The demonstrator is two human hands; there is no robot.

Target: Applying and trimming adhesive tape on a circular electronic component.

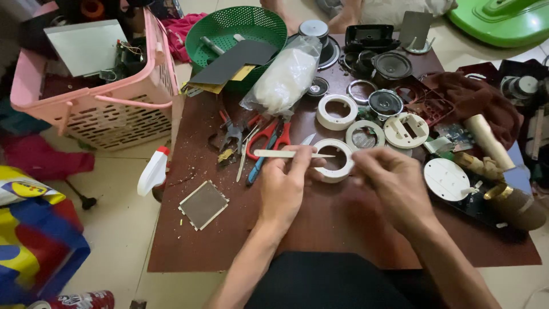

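My left hand (284, 183) holds a thin pale stick-like tool (286, 153) level, its tip pointing right across a white plastic ring (333, 161) that lies on the brown board (229, 240). My right hand (390, 182) is beside the ring on its right, fingers pinched at the ring's edge. Both forearms come in from the bottom of the view.
Red-handled scissors (269, 137), pliers (231, 137), a mesh square (203, 204), more white rings (337, 111), speaker parts (385, 103) and a clear bag (286, 77) lie on the board. A pink basket (123, 111), green bowl (223, 28) and white spray bottle (153, 171) sit left.
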